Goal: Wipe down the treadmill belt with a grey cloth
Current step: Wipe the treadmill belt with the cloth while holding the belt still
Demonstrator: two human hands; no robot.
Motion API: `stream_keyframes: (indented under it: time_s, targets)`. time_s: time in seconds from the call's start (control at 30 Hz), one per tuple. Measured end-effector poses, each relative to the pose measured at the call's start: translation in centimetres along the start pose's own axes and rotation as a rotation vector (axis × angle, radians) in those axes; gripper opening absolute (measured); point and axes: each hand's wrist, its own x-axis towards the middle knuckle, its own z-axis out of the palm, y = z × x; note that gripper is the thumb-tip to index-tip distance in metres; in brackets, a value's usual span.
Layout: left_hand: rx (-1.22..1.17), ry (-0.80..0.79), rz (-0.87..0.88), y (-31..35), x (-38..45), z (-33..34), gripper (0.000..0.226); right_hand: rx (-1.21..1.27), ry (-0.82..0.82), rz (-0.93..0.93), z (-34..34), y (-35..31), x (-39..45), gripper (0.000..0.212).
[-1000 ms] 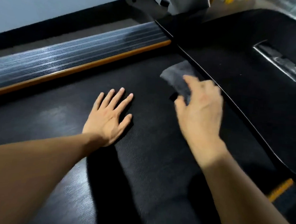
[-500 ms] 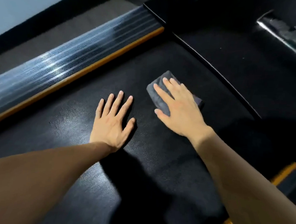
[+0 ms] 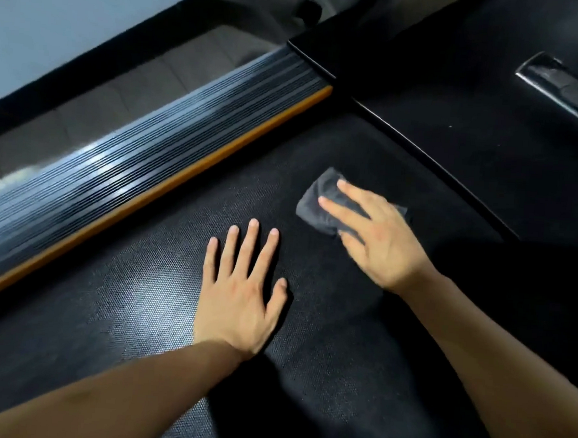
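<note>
Nearest the camera, two bare forearms reach out over the black textured treadmill belt (image 3: 133,311), which catches a dull sheen toward its left side. The left hand (image 3: 242,294) lies flat on the belt, palm down with the fingers spread wide, gripping nothing. Just beyond it and to the right, the right hand (image 3: 378,237) presses a folded grey cloth (image 3: 319,203) against the belt with its fingers extended and splayed over the fabric; the hand is blurred.

Along the belt's left edge runs an orange strip (image 3: 167,191), and outside it a ribbed side rail (image 3: 131,172) with bright reflections. At the belt's far edge sits the black motor cover (image 3: 474,105), and past the rail lie grey floor (image 3: 119,96) and a pale wall (image 3: 73,12).

Compared with half a second ago, the left hand stays planted in the same spot, while the right hand and cloth have shifted slightly away from it, toward the belt's right side.
</note>
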Motion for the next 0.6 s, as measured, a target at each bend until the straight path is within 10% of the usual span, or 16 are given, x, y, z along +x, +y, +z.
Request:
stream_keyframes:
  time_s: [0.27, 0.47, 0.6]
  targets:
    - [0.000, -0.015, 0.014, -0.3, 0.2, 0.3, 0.069, -0.127, 0.249, 0.362, 1.8, 2.5, 11.7, 0.049]
    - [0.003, -0.045, 0.009, -0.2, 0.2, 0.0, 0.070, 0.055, -0.015, -0.124, 4.8, -5.8, 8.6, 0.057]
    - [-0.009, -0.035, 0.013, -0.3, 0.1, 0.2, 0.070, -0.036, 0.150, 0.109, 2.0, 1.1, 11.3, 0.055]
